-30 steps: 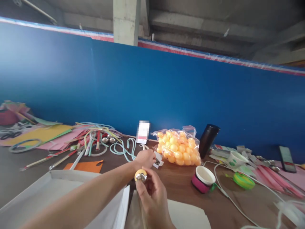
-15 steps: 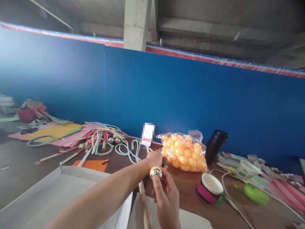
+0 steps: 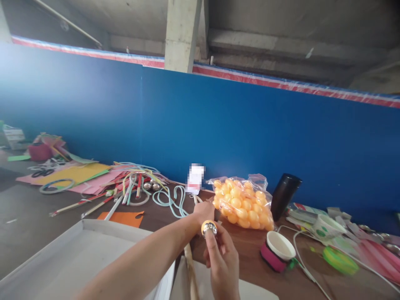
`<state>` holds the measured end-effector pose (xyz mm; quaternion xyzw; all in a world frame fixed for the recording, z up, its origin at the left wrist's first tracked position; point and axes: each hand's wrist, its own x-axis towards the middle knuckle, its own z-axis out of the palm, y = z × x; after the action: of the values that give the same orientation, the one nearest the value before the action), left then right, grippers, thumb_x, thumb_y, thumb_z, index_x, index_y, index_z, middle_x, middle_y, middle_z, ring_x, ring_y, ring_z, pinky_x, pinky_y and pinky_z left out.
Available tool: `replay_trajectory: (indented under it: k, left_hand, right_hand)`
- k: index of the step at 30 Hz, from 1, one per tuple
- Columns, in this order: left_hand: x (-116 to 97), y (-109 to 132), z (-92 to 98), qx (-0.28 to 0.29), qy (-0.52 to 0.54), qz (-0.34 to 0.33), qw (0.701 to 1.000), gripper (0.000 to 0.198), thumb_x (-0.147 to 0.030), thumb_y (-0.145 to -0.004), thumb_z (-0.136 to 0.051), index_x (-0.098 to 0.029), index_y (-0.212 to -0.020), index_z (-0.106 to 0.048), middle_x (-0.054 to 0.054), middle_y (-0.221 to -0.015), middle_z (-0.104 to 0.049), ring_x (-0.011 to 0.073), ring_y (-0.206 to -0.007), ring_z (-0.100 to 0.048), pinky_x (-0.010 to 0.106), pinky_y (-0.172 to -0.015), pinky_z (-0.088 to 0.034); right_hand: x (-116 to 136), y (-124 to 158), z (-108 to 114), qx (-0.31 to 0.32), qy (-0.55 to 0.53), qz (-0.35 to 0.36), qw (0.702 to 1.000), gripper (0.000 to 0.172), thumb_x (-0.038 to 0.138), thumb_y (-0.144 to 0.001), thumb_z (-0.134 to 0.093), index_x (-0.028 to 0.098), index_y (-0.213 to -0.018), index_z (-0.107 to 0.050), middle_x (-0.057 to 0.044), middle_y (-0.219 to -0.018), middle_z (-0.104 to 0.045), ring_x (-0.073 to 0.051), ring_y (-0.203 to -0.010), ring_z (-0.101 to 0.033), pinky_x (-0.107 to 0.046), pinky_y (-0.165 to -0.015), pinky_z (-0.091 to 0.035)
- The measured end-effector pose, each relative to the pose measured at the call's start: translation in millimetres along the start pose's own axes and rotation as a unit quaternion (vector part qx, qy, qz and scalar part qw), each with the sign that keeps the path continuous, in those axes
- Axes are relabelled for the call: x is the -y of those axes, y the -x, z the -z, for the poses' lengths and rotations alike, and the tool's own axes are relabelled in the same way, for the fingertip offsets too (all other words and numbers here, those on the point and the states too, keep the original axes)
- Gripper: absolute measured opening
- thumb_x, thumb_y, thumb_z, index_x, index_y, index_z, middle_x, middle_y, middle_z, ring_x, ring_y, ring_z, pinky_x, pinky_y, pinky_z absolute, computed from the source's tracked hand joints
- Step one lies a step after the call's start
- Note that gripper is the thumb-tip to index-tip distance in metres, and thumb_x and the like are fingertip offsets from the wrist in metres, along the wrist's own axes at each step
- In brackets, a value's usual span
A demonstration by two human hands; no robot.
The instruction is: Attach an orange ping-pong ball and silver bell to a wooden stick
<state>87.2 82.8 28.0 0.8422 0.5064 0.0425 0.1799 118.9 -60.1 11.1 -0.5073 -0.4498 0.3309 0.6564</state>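
Observation:
My left hand [image 3: 204,211] reaches across to the middle of the table, its fingers closed around a pale wooden stick [image 3: 190,266] that comes out above and below it. Just below it on the right, my right hand [image 3: 221,260] pinches a shiny metal ball [image 3: 209,227], with the thumb on its near side. An orange rim like that of a ping-pong ball shows around the metal ball; how the two sit together is unclear. A clear bag of orange ping-pong balls [image 3: 242,204] lies just beyond the hands.
A white tray [image 3: 40,258] fills the near left. Behind it lie coloured paper [image 3: 75,171], light-blue cord [image 3: 170,200] and several metal balls [image 3: 152,184]. To the right are a black cylinder [image 3: 285,196], a white cup [image 3: 281,245], green tape [image 3: 340,260] and a white cable [image 3: 301,258]. A blue partition [image 3: 234,121] stands behind.
The whole view has shifted slightly, so everything appears a little lower and further right. Both hands keep the same hold, with the metal ball still under the right thumb.

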Motion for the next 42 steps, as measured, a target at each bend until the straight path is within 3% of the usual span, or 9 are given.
replay_trajectory:
  k: [7,12,15,19,25,28,33,38,42]
  left_hand:
    - [11,3,-3.2,-0.049,0.030,-0.003,0.998,0.016,-0.019,-0.068,-0.055,-0.018,-0.080,-0.065,0.010,-0.087,-0.068,0.0239,-0.084,-0.063,0.031,-0.071,-0.047]
    - [16,15,2.5,-0.095,0.085,-0.010,0.992,0.016,-0.020,-0.068,-0.053,-0.019,-0.076,-0.067,0.008,-0.081,-0.068,0.0211,-0.079,-0.062,0.028,-0.068,-0.045]
    - [26,31,6.7,-0.117,0.138,-0.016,0.983,0.016,-0.022,-0.069,-0.052,-0.019,-0.075,-0.067,0.005,-0.079,-0.068,0.0173,-0.074,-0.061,0.024,-0.064,-0.044]
    - [46,60,3.3,-0.134,0.204,-0.008,0.970,0.020,-0.029,-0.073,-0.050,-0.017,-0.079,-0.065,0.002,-0.076,-0.067,0.0132,-0.070,-0.060,0.019,-0.059,-0.042]
    - [63,97,-15.7,-0.122,0.332,0.025,0.935,0.023,-0.037,-0.074,-0.050,-0.017,-0.076,-0.061,-0.003,-0.062,-0.061,0.0095,-0.046,-0.050,0.019,-0.043,-0.035]
    - [64,106,-21.7,-0.162,0.297,0.013,0.941,0.017,-0.032,-0.075,-0.050,-0.019,-0.071,-0.061,-0.003,-0.063,-0.062,0.0108,-0.053,-0.053,0.019,-0.049,-0.036]
    - [69,114,-27.1,-0.210,0.205,-0.076,0.953,0.019,-0.021,-0.078,-0.045,-0.021,-0.068,-0.061,-0.002,-0.067,-0.062,0.0119,-0.064,-0.055,0.020,-0.058,-0.034]
    - [71,117,-28.2,-0.185,0.163,-0.093,0.965,0.027,-0.021,-0.082,-0.038,-0.022,-0.071,-0.062,0.002,-0.069,-0.062,0.0132,-0.064,-0.056,0.022,-0.058,-0.035]
    - [66,116,-23.3,-0.135,0.211,-0.078,0.965,0.027,-0.021,-0.080,-0.039,-0.022,-0.074,-0.065,0.000,-0.072,-0.066,0.0136,-0.067,-0.058,0.021,-0.060,-0.039]
  right_hand:
    - [1,0,-3,-0.004,-0.024,-0.022,0.999,0.044,0.049,-0.073,-0.063,0.015,-0.101,-0.063,-0.001,-0.053,-0.056,-0.013,-0.042,-0.048,-0.021,-0.035,-0.036]
    - [1,-4,-1,0.003,-0.040,-0.054,0.998,0.043,0.047,-0.073,-0.064,0.015,-0.102,-0.062,0.002,-0.052,-0.052,-0.011,-0.041,-0.044,-0.018,-0.034,-0.034]
    - [-4,-8,1,0.003,-0.049,-0.087,0.995,0.041,0.047,-0.075,-0.063,0.016,-0.102,-0.061,0.004,-0.050,-0.049,-0.009,-0.040,-0.042,-0.016,-0.034,-0.033]
    - [-18,-12,0,0.021,-0.060,-0.123,0.990,0.047,0.045,-0.075,-0.063,0.018,-0.113,-0.055,0.001,-0.061,-0.056,-0.011,-0.047,-0.049,-0.018,-0.037,-0.040]
    - [-26,-9,-4,0.084,-0.034,-0.086,0.992,0.046,0.041,-0.079,-0.059,0.017,-0.117,-0.053,-0.002,-0.068,-0.059,-0.018,-0.058,-0.057,-0.022,-0.040,-0.046]
    - [-23,-6,-6,0.107,-0.016,-0.079,0.991,0.039,0.039,-0.080,-0.059,0.016,-0.112,-0.057,-0.004,-0.074,-0.062,-0.019,-0.062,-0.059,-0.022,-0.041,-0.047]
    - [-22,0,-8,0.138,0.007,-0.083,0.987,0.036,0.039,-0.082,-0.056,0.018,-0.112,-0.057,-0.004,-0.072,-0.062,-0.017,-0.056,-0.057,-0.022,-0.040,-0.045]
    - [-30,0,-9,0.122,0.003,-0.094,0.988,0.038,0.040,-0.080,-0.058,0.017,-0.110,-0.058,-0.002,-0.065,-0.059,-0.015,-0.049,-0.054,-0.022,-0.037,-0.043]
    - [-29,-2,-8,0.122,-0.038,-0.109,0.986,0.036,0.040,-0.080,-0.059,0.017,-0.107,-0.059,-0.002,-0.069,-0.060,-0.016,-0.054,-0.057,-0.023,-0.041,-0.045]
